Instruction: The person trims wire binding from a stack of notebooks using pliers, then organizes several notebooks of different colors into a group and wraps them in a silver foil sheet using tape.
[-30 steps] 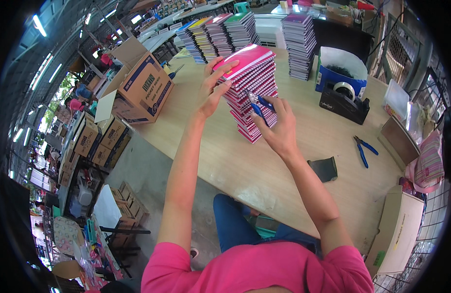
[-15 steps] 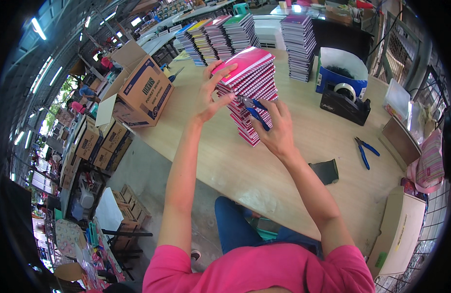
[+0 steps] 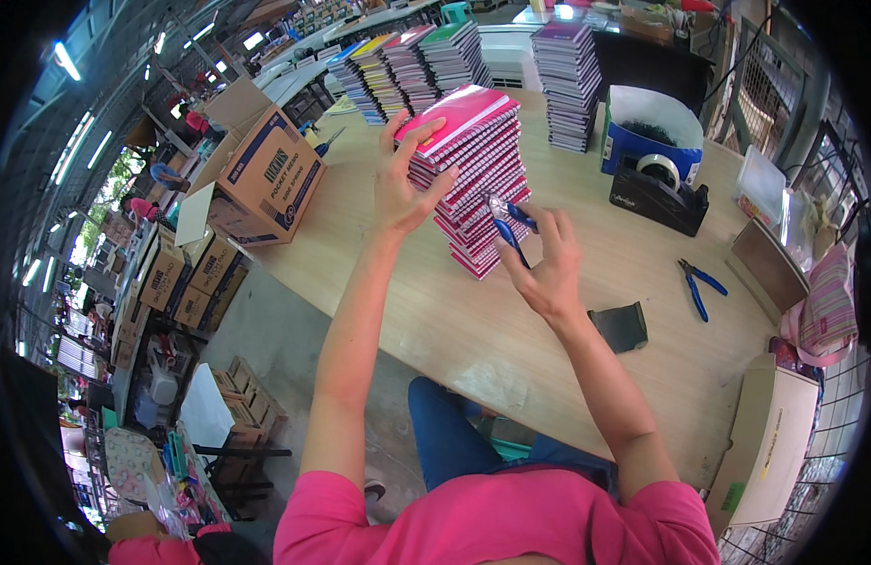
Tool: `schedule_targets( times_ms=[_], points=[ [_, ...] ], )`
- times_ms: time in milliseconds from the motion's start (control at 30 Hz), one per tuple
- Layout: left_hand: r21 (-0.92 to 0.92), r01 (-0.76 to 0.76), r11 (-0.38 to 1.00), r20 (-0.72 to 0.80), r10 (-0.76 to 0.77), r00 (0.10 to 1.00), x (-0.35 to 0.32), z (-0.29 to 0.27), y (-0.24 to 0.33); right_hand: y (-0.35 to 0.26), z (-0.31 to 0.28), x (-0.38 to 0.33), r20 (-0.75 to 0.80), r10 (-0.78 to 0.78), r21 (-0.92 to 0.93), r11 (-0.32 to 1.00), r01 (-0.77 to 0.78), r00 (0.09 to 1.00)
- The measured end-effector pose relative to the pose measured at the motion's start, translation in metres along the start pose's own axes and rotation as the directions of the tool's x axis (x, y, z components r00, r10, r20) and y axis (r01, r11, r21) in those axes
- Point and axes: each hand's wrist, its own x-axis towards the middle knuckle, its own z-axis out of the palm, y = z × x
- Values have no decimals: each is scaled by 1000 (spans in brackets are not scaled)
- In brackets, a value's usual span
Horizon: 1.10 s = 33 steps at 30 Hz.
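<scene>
Upright pink notebook stack [image 3: 471, 174], upper centre of frame, is being touched by spread left hand [image 3: 404, 193]; blue cutters [image 3: 508, 240] are being pinched by right hand [image 3: 553, 273], tips pointing up-left toward spirals [image 3: 492, 155].

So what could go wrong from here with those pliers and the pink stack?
The pink notebook stack is tall and its layers sit unevenly, so a push might topple it. The tips of the blue-handled pliers in the right hand are at the spiral bindings; a slip could bend a coil. The left hand's thumb is close by and might get nipped.
</scene>
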Motion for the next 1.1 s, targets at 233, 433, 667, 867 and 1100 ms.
schedule_targets(
  times_ms=[233,433,667,867,1100],
  points=[
    [-202,102,974,228,-54,972,3,-22,6,0,18,12,16,-99,-73,992,100,995],
    [-170,107,980,247,-63,967,4,-25,6,0,27,21,0,-172,-95,981,171,985],
    [-104,61,993,251,-33,967,3,-24,-1,-9,2,53,644,462,315,566,-761,610],
    [-47,32,998,275,-18,961,3,-26,-2,-13,19,19,105,66,44,996,-71,992],
    [-60,43,997,274,-25,962,5,-23,-3,-14,24,16,69,-13,-62,998,17,998]
  ],
)
